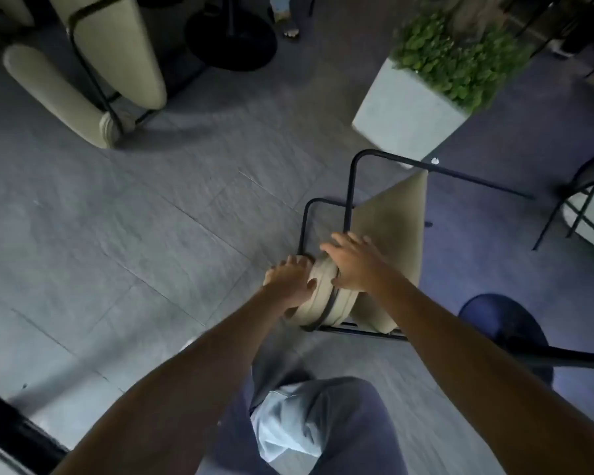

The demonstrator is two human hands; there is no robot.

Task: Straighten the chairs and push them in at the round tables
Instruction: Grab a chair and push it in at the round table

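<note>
Both hands hold the rolled backrest top of the beige chair [388, 221]: the left hand [288, 281] is clenched around its end, the right hand [355, 262] is spread over it, fingers curled loosely on top. That chair stands just this side of the white planter [401, 118]. To do this well, I judge, grip evenly and turn it by the backrest, keeping its black frame off the planter. Beyond, the planter holds leafy green plants [456, 53]. Left of the planter stands another beige chair [117, 49].
</note>
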